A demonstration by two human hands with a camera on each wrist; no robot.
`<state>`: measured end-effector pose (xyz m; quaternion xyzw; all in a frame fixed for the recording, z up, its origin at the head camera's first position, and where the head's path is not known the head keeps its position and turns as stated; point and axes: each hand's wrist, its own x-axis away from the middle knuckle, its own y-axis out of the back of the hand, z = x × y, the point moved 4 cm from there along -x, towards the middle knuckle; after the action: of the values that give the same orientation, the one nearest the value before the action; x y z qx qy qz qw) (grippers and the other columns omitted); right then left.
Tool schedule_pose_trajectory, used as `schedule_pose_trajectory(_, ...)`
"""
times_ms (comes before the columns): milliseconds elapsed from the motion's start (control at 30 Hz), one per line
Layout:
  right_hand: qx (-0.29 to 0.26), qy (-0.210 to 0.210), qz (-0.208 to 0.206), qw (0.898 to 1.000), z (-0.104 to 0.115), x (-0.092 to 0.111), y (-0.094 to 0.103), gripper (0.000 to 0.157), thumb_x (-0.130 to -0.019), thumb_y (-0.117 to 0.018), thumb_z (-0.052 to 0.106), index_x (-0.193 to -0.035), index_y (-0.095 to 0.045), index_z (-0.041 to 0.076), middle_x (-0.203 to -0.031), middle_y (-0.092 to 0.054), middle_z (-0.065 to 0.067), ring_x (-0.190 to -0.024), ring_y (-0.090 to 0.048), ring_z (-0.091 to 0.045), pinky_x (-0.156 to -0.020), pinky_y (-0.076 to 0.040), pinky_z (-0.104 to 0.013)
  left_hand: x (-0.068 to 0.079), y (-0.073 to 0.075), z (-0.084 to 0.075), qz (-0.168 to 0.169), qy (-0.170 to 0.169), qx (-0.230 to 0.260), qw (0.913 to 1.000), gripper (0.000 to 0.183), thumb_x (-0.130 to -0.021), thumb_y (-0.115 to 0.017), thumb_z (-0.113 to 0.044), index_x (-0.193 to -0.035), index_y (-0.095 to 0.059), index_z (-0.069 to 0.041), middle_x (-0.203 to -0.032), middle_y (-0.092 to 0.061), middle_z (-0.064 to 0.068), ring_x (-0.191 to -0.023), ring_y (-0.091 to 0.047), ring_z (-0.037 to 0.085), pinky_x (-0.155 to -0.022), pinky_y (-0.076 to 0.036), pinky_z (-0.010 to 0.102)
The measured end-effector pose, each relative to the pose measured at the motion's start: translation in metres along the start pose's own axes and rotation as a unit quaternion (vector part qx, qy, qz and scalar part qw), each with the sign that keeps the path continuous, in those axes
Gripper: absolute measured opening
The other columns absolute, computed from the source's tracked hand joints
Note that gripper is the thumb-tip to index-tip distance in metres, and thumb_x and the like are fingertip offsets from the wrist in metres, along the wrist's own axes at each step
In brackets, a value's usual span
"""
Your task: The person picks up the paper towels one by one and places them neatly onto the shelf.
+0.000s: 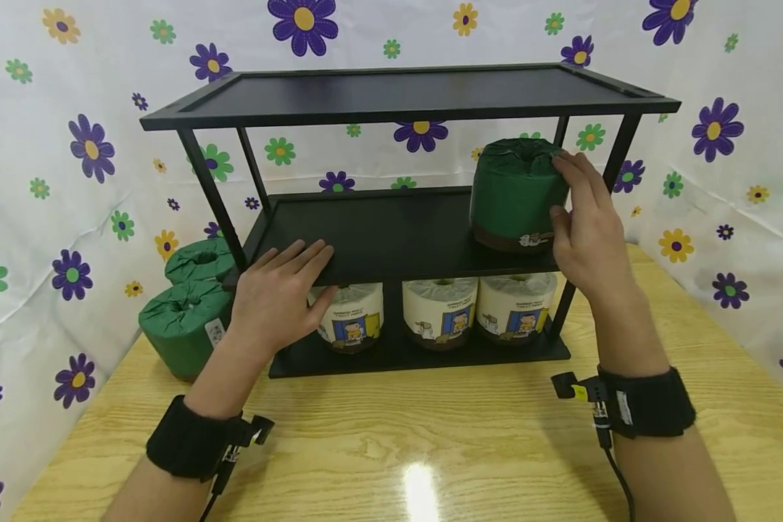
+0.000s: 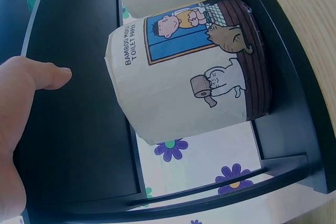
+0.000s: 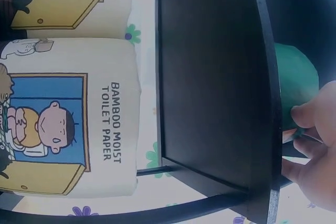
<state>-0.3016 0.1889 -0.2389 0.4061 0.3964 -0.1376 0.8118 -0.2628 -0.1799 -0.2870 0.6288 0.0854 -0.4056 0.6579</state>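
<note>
My left hand (image 1: 277, 297) rests on the front left of the black middle shelf (image 1: 378, 228), fingers stretched out and thumb apart, holding nothing. In the left wrist view its thumb (image 2: 50, 75) shows against the shelf's dark underside. At the right end of the middle shelf a green-wrapped toilet paper roll (image 1: 515, 192) stands upright. My right hand (image 1: 590, 232) touches that roll's right side, thumb toward the front and fingers near the top edge. Part of the roll (image 3: 294, 77) shows beyond the shelf in the right wrist view, with the fingertips right at it.
Three cream toilet paper rolls (image 1: 440, 312) stand on the bottom shelf (image 1: 417, 362). Two more green rolls (image 1: 179, 326) stand on the wooden table (image 1: 378, 435) left of the rack. The top shelf (image 1: 404, 90) lies overhead, and a flowered cloth (image 1: 724, 217) hangs behind.
</note>
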Motion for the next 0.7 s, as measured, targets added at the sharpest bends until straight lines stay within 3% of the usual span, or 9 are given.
schedule_pose_trajectory(500, 0.017, 0.046, -0.037, 0.998, 0.0044, 0.0010, -0.0015, 0.047, -0.098, -0.049, -0.003, -0.145, -0.043, -0.002, -0.151, -0.040, -0.023, -0.144, -0.034, -0.037, -0.122, -0.029, -0.045, 0.0003, -0.0001, -0.0003, -0.001, 0.000, 0.001, 1.0000, 0.055, -0.089, -0.069, -0.037, -0.136, -0.063, -0.009, -0.138, -0.063, 0.011, -0.126, -0.060, 0.034, -0.105, -0.047, 0.055)
schedule_pose_trajectory(700, -0.009, 0.025, -0.053, 0.998, 0.0018, -0.0005, 0.0023, 0.057, -0.088, -0.042, -0.005, -0.144, -0.048, 0.002, -0.153, -0.042, -0.018, -0.145, -0.036, -0.031, -0.110, -0.042, -0.053, 0.0014, 0.0001, -0.0007, -0.009, -0.003, 0.000, 1.0000, 0.055, -0.089, -0.070, -0.037, -0.135, -0.063, -0.009, -0.136, -0.064, 0.012, -0.125, -0.061, 0.034, -0.104, -0.048, 0.055)
